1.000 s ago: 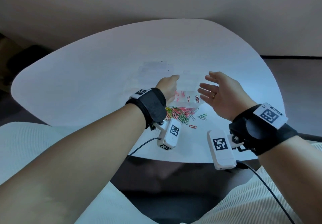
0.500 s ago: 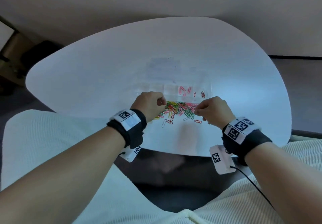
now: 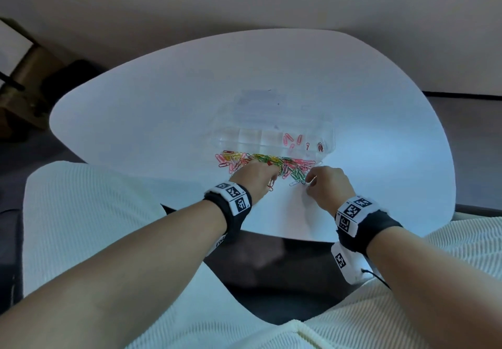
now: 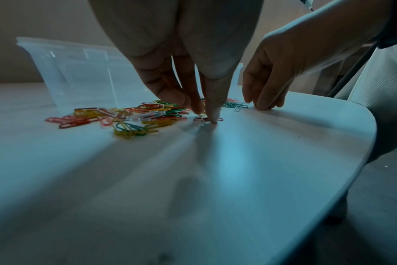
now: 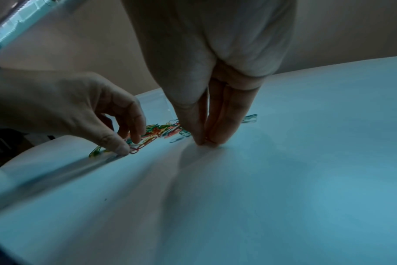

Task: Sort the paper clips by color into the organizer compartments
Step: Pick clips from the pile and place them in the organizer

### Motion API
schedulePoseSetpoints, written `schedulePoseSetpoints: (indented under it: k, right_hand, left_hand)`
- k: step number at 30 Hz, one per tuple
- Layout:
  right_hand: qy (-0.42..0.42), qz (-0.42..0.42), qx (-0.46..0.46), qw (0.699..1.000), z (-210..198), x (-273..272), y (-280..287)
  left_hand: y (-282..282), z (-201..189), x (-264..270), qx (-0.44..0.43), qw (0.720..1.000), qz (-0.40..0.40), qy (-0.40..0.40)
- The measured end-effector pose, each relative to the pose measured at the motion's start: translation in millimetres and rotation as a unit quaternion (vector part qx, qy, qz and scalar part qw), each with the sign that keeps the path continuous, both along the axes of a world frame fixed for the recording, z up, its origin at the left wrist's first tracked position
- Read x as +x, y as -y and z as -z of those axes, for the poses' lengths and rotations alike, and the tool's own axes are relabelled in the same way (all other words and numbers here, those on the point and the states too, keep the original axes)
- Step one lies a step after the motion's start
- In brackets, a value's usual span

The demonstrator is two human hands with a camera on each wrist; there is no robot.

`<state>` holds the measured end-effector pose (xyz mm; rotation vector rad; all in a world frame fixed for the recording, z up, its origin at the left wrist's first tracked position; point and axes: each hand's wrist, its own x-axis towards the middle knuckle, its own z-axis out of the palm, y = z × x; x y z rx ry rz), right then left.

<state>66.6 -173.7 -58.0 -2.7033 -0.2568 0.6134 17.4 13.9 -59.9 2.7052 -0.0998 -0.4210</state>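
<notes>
A pile of mixed paper clips (image 3: 271,162) in red, yellow, green, pink and white lies on the white table (image 3: 163,120), just in front of the clear organizer (image 3: 330,137). A few pink clips (image 3: 288,139) and a dark red clip (image 3: 320,146) lie in its right compartments. My left hand (image 3: 273,179) is at the pile's near edge, thumb and forefinger tips pinching a red clip (image 4: 198,119) against the table. My right hand (image 5: 205,141) pinches a small clip at the tabletop, its colour unclear, right of a loose white clip (image 3: 293,183).
The table's rounded near edge (image 3: 298,237) runs just below my wrists, with my lap in white ribbed cloth (image 3: 89,213) beneath. A cable (image 3: 377,278) runs from the right wrist camera. Dark furniture (image 3: 24,82) stands far left, off the table.
Both hands came down from above the organizer to the near edge of the pile and closed their fingertips on clips there. The head view has tilted slightly.
</notes>
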Motion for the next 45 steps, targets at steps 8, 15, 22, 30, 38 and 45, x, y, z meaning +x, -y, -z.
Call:
schedulePoseSetpoints:
  k: [8,15,22,30,38,45]
  right_hand:
    - [-0.044,0.088,0.141,0.985,-11,4,-8]
    - [-0.208,0.161,0.319,0.911,-23,-5,-27]
    - [-0.140,-0.136,0.047,0.980,-13,-21,-33]
    - [-0.051,-0.102,-0.010,0.993,-6,-12,-22]
    - [0.005,-0.039,0.022,0.999,-1,-9,-14]
    - [0.013,-0.069,-0.051,0.996,-4,-13,-17]
  left_hand:
    - [1,8,2,0.003,1.000,-0.004,-0.029]
    - [5,8,3,0.041,0.999,0.020,-0.025]
    - [0,8,6,0.037,0.999,0.027,-0.009]
    - [-11,-12,13,-0.101,0.985,-0.136,0.025]
    - [-8,-18,17,-0.219,0.946,-0.240,0.014]
    - [0,-1,15,-0.040,0.997,-0.061,-0.010]
